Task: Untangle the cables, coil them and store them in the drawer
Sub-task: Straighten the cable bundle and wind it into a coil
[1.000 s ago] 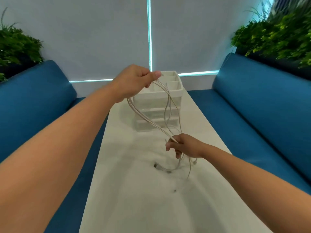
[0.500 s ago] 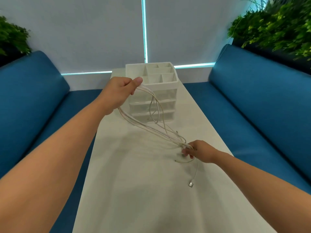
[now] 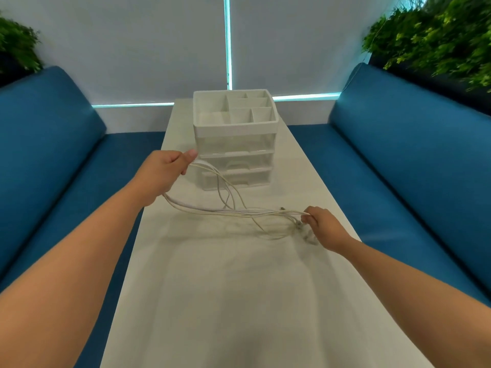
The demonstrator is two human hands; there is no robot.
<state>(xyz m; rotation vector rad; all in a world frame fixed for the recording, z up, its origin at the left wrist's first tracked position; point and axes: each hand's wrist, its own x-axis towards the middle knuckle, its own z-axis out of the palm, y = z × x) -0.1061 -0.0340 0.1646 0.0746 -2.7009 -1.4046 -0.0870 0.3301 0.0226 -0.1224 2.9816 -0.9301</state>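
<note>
A bundle of thin white cables (image 3: 231, 211) stretches low over the white table (image 3: 239, 301) between my two hands. My left hand (image 3: 166, 172) grips one end of the bundle just left of the drawer unit, thumb on top. My right hand (image 3: 322, 225) pinches the other end near the table's right edge, where the plugs hang blurred below the fingers. A few loose loops sag between the hands. The white drawer unit (image 3: 235, 144) stands at the far end of the table, its drawers closed and its top tray divided into several compartments.
Blue sofas run along both sides of the narrow table, the left sofa (image 3: 45, 144) and the right sofa (image 3: 414, 144). Green plants (image 3: 438, 33) stand behind the sofa backs. A white wall with a lit strip closes the far end.
My left hand has come down from above the drawer unit to beside its lower drawers. My right hand has moved right, pulling the cables out flatter and longer.
</note>
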